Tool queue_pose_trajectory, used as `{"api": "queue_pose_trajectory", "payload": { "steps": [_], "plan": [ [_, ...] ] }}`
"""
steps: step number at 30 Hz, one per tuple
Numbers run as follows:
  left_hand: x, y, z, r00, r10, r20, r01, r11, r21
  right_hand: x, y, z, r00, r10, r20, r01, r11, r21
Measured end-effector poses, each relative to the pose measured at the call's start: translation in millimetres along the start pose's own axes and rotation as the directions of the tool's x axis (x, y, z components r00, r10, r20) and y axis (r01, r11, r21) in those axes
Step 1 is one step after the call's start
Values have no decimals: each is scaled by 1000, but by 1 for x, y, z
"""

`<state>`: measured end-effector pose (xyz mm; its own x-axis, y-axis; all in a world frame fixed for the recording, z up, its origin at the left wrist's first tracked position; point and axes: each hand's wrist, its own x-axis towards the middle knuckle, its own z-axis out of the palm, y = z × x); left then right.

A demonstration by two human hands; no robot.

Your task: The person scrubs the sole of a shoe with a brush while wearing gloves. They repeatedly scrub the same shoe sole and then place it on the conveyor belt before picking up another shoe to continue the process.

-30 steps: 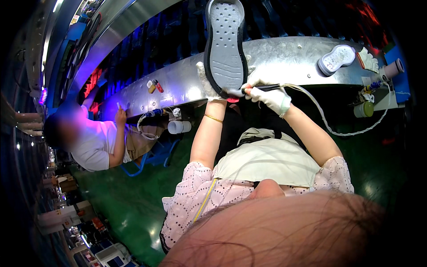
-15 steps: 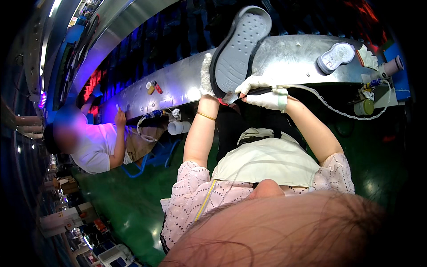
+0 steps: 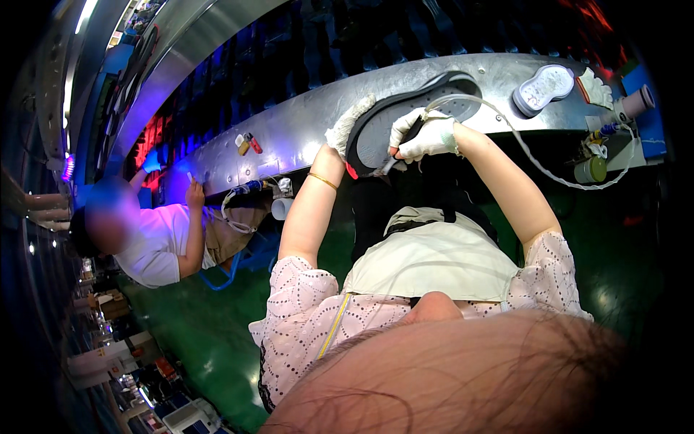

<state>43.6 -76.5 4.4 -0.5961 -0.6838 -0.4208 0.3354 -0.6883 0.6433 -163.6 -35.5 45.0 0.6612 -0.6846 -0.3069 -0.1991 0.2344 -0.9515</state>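
Observation:
A grey shoe sole [image 3: 372, 137] with a dark rim and a red patch at its near end lies tilted over the bench edge, its far end pointing right. My left hand [image 3: 350, 124], in a white knit glove, is closed along the sole's left side and grips it. In my right hand [image 3: 428, 137], gloved with bare fingertips, is a black-handled brush [image 3: 387, 166]. Its bristles are at the sole's near end; whether they touch is hard to tell. A pale hose [image 3: 512, 145] runs from the brush to the right.
Across the front runs a metal bench [image 3: 289, 119], with a dark conveyor [image 3: 311, 50] behind it. At right are another sole [image 3: 542, 90], a white glove [image 3: 595, 88] and a green-capped container [image 3: 591, 171]. A co-worker [image 3: 155, 239] sits left, near small bottles [image 3: 249, 143].
The sole has swung down to the right and tipped, so its far end is lower over the bench. My right hand and the brush have shifted slightly, still near its close end.

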Motion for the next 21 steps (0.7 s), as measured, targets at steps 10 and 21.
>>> {"api": "queue_pose_trajectory", "payload": {
  "steps": [10,21],
  "plan": [
    [-9,6,7,969,-221,108,217,975,46,-8,-1,-15,996,92,-4,-91,989,-115],
    [-10,-22,2,970,125,209,-61,956,-286,-33,9,-3,912,-105,-397,223,939,263]
  ]
}}
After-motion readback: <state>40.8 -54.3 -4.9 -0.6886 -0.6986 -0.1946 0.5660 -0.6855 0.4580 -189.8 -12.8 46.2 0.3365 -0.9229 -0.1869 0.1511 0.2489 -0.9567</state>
